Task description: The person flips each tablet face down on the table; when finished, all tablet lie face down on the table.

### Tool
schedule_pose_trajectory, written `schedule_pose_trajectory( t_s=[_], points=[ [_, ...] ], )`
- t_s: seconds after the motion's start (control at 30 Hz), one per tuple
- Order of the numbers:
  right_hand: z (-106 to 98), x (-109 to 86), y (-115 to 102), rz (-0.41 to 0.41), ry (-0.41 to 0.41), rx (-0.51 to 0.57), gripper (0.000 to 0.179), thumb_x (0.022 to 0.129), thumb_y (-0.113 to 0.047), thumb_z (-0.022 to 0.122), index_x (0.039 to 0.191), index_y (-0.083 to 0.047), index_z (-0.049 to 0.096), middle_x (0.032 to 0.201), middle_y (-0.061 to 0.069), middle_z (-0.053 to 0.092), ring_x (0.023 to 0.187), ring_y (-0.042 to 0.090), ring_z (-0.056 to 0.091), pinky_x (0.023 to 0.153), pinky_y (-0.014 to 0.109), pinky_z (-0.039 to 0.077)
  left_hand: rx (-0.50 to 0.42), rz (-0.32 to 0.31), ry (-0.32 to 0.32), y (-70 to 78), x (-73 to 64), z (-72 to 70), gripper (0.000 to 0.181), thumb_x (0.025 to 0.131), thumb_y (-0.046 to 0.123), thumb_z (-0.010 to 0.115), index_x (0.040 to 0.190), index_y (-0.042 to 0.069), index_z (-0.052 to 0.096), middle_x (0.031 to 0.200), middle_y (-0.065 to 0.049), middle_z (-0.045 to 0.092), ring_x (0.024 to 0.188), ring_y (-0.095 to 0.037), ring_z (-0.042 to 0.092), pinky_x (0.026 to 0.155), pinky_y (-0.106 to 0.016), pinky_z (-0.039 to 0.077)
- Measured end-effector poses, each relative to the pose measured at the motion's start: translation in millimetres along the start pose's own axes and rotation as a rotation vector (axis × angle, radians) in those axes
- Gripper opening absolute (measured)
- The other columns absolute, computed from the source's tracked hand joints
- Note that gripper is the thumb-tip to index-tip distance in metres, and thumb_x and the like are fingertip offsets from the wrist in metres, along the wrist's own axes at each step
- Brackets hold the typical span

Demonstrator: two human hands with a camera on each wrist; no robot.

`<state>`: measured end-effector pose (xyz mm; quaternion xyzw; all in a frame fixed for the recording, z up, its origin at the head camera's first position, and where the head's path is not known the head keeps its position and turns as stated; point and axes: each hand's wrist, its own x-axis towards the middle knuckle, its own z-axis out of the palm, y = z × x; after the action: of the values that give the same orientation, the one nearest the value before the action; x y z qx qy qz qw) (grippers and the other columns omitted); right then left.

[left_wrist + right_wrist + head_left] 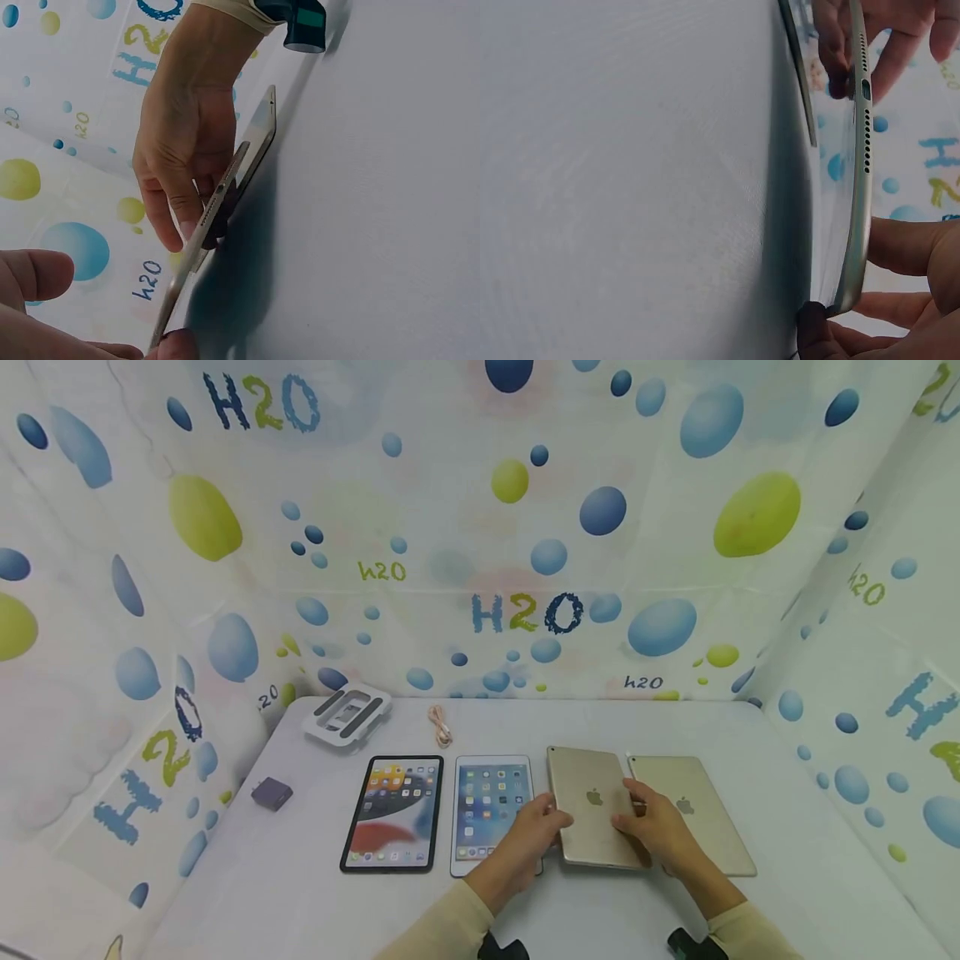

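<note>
Grips a thin gold metal tablet (596,802) by both long edges, back side up with a dark apple mark showing, tilted and raised off the smooth white tabletop (225,893); pinches the left edge between thumb and fingers of the left hand (531,827), the right edge between thumb and fingers of the right hand (663,827); shows, in the right wrist view, a short edge with port and speaker holes; has, just to the right, a second gold metal tablet (708,822), also back side up, partly hidden in the head view by the right hand; cannot tell whether touching; has, to the left, a white-framed tablet with a lit blue screen (487,802), partly hidden by the left hand, and beside that a black-framed tablet with a lit multicoloured screen (397,814); includes, farther back, a bundled pale pink cable (440,727) and, near the rear left corner, a white-and-grey rectangular plastic frame (348,714); includes also, near the left side, a dark purple boxy block (272,794); wears cream long sleeves (442,927).
</note>
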<state>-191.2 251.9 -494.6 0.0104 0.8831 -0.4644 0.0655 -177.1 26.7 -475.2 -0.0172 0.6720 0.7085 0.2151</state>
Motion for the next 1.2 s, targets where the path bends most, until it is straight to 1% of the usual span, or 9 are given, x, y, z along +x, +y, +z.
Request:
schedule_pose_trajectory(
  t_s=[0.2, 0.37, 0.57, 0.87, 0.93, 1.0, 1.1, 1.13, 1.2],
  points=[
    [0, 0.5, 1, 0.007, 0.008, -0.089, 0.070, 0.095, -0.015, 0.069, 0.152, 0.008, 0.036, 0.145, 0.035, 0.049, 0.130, 0.047, 0.053, 0.104, 0.056, 0.048, 0.006, -0.016, 0.003, -4.3, -2.1, -0.3, 0.068, 0.095, 0.019, 0.062, 0.154, -0.004, 0.037, 0.153, -0.034, 0.038, 0.138, -0.050, 0.044, 0.116, -0.062, 0.033],
    [-3, 0.1, -2, 0.018, -0.014, -0.084, 0.069, 0.098, -0.018, 0.064, 0.152, 0.012, 0.032, 0.150, 0.037, 0.041, 0.138, 0.051, 0.043, 0.112, 0.062, 0.039, 0.020, -0.006, -0.008, -4.3, -4.5, 1.5, 0.065, 0.095, 0.020, 0.061, 0.154, 0.004, 0.040, 0.155, -0.032, 0.036, 0.141, -0.050, 0.040, 0.115, -0.063, 0.034],
    [-2, -1.8, -5, 0.050, -0.015, -0.131, 0.069, 0.100, -0.024, 0.061, 0.151, 0.013, 0.033, 0.152, 0.037, 0.037, 0.142, 0.052, 0.037, 0.113, 0.062, 0.037, 0.016, -0.010, -0.042, -3.0, -6.1, 0.9, 0.067, 0.096, 0.022, 0.062, 0.156, 0.008, 0.038, 0.158, -0.030, 0.033, 0.146, -0.050, 0.033, 0.117, -0.063, 0.030],
    [1, -2.5, -8, 0.053, -0.003, -0.194, 0.068, 0.102, -0.028, 0.059, 0.149, 0.015, 0.035, 0.149, 0.038, 0.040, 0.141, 0.052, 0.037, 0.110, 0.062, 0.040, -0.023, 0.002, -0.082, -3.9, -9.8, -3.9, 0.072, 0.096, 0.023, 0.062, 0.159, 0.007, 0.031, 0.162, -0.031, 0.024, 0.148, -0.050, 0.027, 0.119, -0.062, 0.027],
    [2, -3.4, -8, 0.053, 0.000, -0.192, 0.064, 0.101, -0.028, 0.059, 0.146, 0.014, 0.040, 0.145, 0.038, 0.046, 0.135, 0.052, 0.046, 0.105, 0.059, 0.047, -0.014, 0.000, -0.079, -5.4, -10.8, -4.7, 0.071, 0.096, 0.022, 0.061, 0.159, 0.007, 0.032, 0.161, -0.032, 0.025, 0.148, -0.050, 0.027, 0.118, -0.063, 0.027],
    [3, -4.5, -8, 0.045, 0.015, -0.185, 0.054, 0.100, -0.026, 0.061, 0.137, 0.011, 0.050, 0.135, 0.035, 0.057, 0.118, 0.047, 0.060, 0.092, 0.049, 0.057, 0.003, 0.004, -0.067, -7.5, -11.5, -5.4, 0.069, 0.096, 0.022, 0.061, 0.158, 0.008, 0.034, 0.160, -0.031, 0.028, 0.148, -0.050, 0.028, 0.118, -0.064, 0.027],
    [3, -5.1, -8, 0.030, 0.033, -0.172, 0.033, 0.099, -0.024, 0.062, 0.114, 0.005, 0.056, 0.108, 0.024, 0.063, 0.089, 0.031, 0.060, 0.068, 0.036, 0.053, 0.030, 0.031, -0.044, -8.6, -14.2, -7.4, 0.062, 0.096, 0.021, 0.060, 0.154, 0.007, 0.042, 0.156, -0.029, 0.038, 0.144, -0.048, 0.038, 0.116, -0.062, 0.034],
    [2, -5.6, -8, 0.019, 0.041, -0.176, 0.031, 0.099, -0.023, 0.062, 0.114, 0.004, 0.057, 0.107, 0.023, 0.063, 0.089, 0.030, 0.059, 0.067, 0.036, 0.053, 0.039, 0.046, -0.037, -8.2, -16.2, -8.6, 0.060, 0.096, 0.021, 0.060, 0.152, 0.007, 0.045, 0.154, -0.027, 0.042, 0.141, -0.046, 0.043, 0.114, -0.060, 0.037],
    [1, -6.7, -11, 0.006, 0.045, -0.183, 0.038, 0.100, -0.024, 0.060, 0.123, 0.006, 0.057, 0.116, 0.030, 0.064, 0.100, 0.039, 0.064, 0.079, 0.043, 0.058, 0.047, 0.076, -0.034, -6.8, -23.1, -13.3, 0.054, 0.097, 0.020, 0.059, 0.148, 0.005, 0.050, 0.148, -0.023, 0.050, 0.135, -0.040, 0.051, 0.111, -0.055, 0.044]
  ],
)
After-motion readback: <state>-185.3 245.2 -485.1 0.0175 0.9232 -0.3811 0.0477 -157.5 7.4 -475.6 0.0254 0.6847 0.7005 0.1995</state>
